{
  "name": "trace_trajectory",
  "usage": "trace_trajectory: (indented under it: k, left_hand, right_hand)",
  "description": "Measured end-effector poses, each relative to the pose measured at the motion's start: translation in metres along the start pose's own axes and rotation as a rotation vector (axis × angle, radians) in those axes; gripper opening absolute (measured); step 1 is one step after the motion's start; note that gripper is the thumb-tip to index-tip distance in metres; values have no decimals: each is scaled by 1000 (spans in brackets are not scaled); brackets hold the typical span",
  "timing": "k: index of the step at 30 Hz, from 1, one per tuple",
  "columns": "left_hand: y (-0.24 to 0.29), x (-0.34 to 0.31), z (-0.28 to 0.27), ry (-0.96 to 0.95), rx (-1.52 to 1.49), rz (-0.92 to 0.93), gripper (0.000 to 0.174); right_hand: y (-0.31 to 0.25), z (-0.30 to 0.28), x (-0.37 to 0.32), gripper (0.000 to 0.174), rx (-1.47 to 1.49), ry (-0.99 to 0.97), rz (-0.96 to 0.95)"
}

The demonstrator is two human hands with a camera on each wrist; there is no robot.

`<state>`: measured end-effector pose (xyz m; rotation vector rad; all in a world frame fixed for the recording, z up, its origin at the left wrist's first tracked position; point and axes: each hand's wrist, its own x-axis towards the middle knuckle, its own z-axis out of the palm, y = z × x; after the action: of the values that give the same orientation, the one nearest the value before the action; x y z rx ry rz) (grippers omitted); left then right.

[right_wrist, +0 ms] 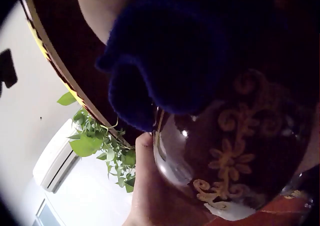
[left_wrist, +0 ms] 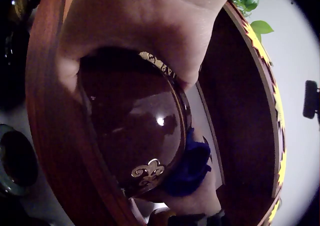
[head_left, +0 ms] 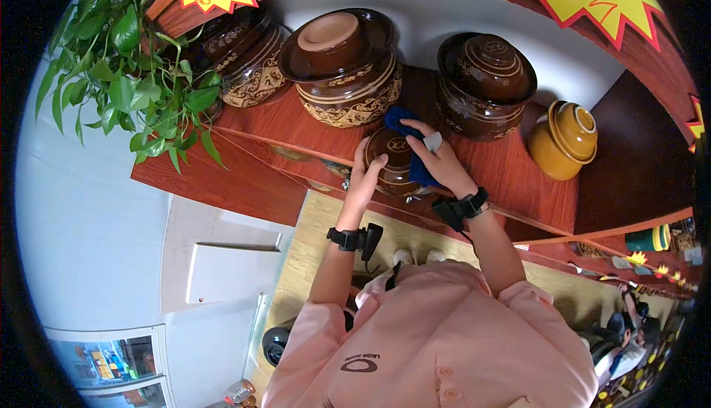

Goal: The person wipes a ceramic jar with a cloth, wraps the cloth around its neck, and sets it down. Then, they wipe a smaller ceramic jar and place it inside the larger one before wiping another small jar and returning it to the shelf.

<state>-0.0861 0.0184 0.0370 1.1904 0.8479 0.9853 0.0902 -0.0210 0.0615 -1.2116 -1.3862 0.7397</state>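
A dark brown glazed pot with tan patterns is at the shelf's front edge in the head view. The left hand grips its left side, thumb on top; in the left wrist view that hand spans the brown pot. On the pot's right side, the right hand holds a dark blue cloth against it. The right wrist view shows the blue cloth over the glazed pot, with the left hand behind; much of the right hand is hidden there.
Behind on the red-brown shelf stand a large patterned pot, another lidded dark pot and a mustard-yellow pot. A leafy plant hangs at the left. Yellow price signs line the upper edge.
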Motion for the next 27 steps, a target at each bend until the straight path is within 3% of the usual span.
trace_trajectory:
  k: [17,20,27]
  left_hand:
    - [5,-3,2,4,3,-16,65]
    - [-2,0,0,2,7,9,64]
    - [-3,0,0,-2,23,39,62]
  right_hand:
    - [6,-6,-1,38,-5,-1,31]
    - [4,-13,-1,39,27,-115,172]
    - [17,-18,-7,45,36,-70,211]
